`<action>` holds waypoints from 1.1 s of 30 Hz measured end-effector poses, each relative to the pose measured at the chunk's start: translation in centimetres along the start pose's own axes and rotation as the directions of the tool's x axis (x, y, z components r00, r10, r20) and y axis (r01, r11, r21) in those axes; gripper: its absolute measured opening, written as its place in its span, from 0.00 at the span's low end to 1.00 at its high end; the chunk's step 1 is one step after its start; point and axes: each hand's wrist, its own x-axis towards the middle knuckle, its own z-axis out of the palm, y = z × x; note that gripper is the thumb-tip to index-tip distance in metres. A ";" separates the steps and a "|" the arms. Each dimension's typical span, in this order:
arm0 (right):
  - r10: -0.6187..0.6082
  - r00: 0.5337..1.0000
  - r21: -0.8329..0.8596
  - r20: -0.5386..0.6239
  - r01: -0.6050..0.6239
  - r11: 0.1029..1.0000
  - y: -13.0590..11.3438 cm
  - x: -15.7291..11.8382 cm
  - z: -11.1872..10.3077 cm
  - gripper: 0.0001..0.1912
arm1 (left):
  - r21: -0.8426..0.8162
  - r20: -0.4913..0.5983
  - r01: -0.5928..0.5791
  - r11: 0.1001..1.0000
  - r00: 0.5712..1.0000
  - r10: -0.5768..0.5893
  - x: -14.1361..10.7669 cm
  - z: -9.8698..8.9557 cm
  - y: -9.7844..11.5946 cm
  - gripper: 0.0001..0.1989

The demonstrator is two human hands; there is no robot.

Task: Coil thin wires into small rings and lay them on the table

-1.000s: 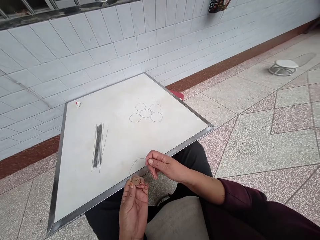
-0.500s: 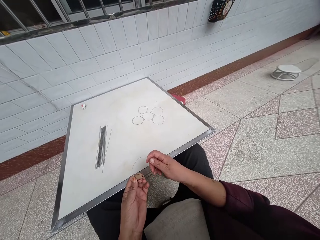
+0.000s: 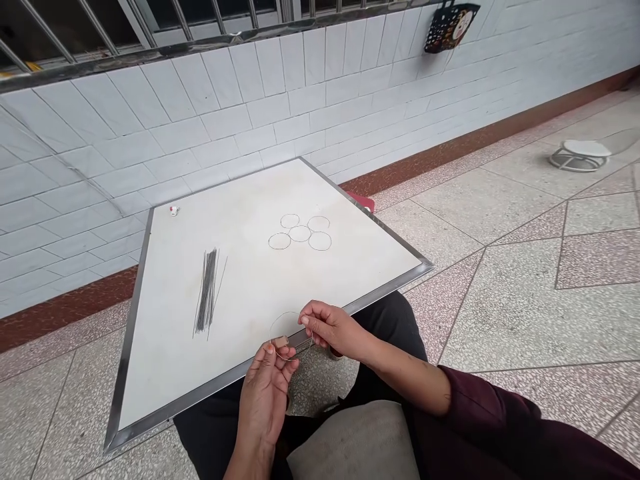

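Note:
A thin wire bent into a loop (image 3: 273, 327) hangs over the near edge of a white board with a metal frame (image 3: 160, 373). My left hand (image 3: 265, 393) pinches the loop's lower part, together with a small tan wrapped piece (image 3: 281, 341). My right hand (image 3: 330, 328) pinches the wire at the top right of the loop. Five finished wire rings (image 3: 300, 233) lie grouped in a flower-like cluster mid-board. To their left lies a bundle of straight thin wires (image 3: 207, 293). A tiny white and red object (image 3: 174, 210) sits near the far left corner.
The board rests on my lap, over dark trousers and a beige cushion (image 3: 355, 443). A red object (image 3: 361, 202) shows behind the board's far edge. White tiled wall, barred windows, a hanging patterned bag (image 3: 450, 27) and a low white round stand (image 3: 580, 157) surround me.
The wire loop has drawn into a smaller, rounder circle, and my hands sit closer together. The whole view has shifted slightly as my head moved.

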 end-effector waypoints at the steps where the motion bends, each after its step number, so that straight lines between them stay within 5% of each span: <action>1: 0.000 1.000 -0.010 -0.002 0.000 1.000 0.1 0.0 -0.1 0.16 | 0.006 0.011 0.008 1.000 1.000 -0.008 0.0 0.0 0.1 0.10; 20: 0.008 1.000 -0.013 -0.014 -0.008 1.000 0.9 0.4 -0.2 0.12 | -0.141 0.160 0.178 0.974 0.975 -0.155 0.3 -0.7 0.2 0.21; 27: 0.018 0.999 0.038 -0.048 -0.016 0.999 2.1 1.8 -0.1 0.14 | -0.058 0.178 0.173 0.983 0.971 -0.160 1.8 -1.6 -0.7 0.20; 33: -0.026 0.979 -0.006 -0.204 0.026 1.000 3.1 5.0 -4.9 0.12 | 0.039 0.135 0.156 0.987 0.978 -0.160 5.1 -3.5 -1.7 0.21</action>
